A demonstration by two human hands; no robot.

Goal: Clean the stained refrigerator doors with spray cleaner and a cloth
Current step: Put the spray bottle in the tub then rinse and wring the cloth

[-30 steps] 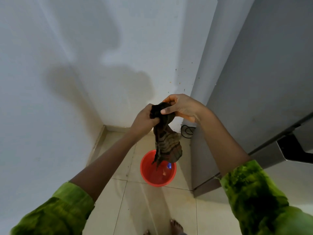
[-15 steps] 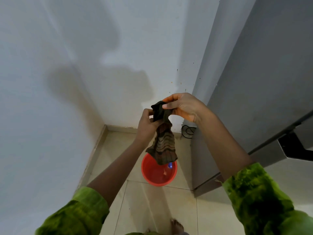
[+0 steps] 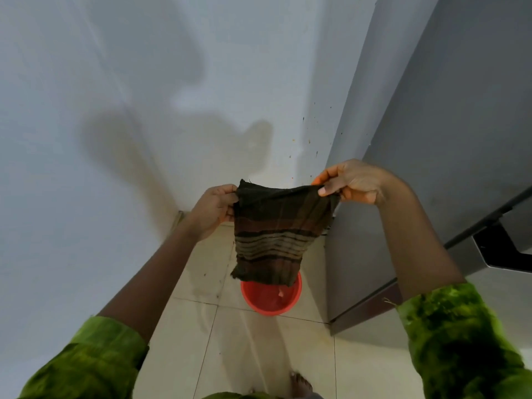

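Observation:
A dark striped cloth [image 3: 276,237] hangs spread out flat between my hands. My left hand [image 3: 211,210] pinches its upper left corner and my right hand [image 3: 349,181] pinches its upper right corner. The cloth's lower edge hangs above a red bucket [image 3: 270,300] on the floor. The grey refrigerator [image 3: 449,145] stands at the right, its side facing me, with a dark recessed door handle [image 3: 502,249] near the right edge. No spray cleaner is in view.
A white wall [image 3: 115,139] fills the left and back, with small dark specks near the refrigerator's edge. The floor is pale tile [image 3: 253,349]. A bare foot [image 3: 300,385] shows at the bottom.
The cloth was bunched and twisted between my hands; my hands have moved apart and it now hangs open and flat.

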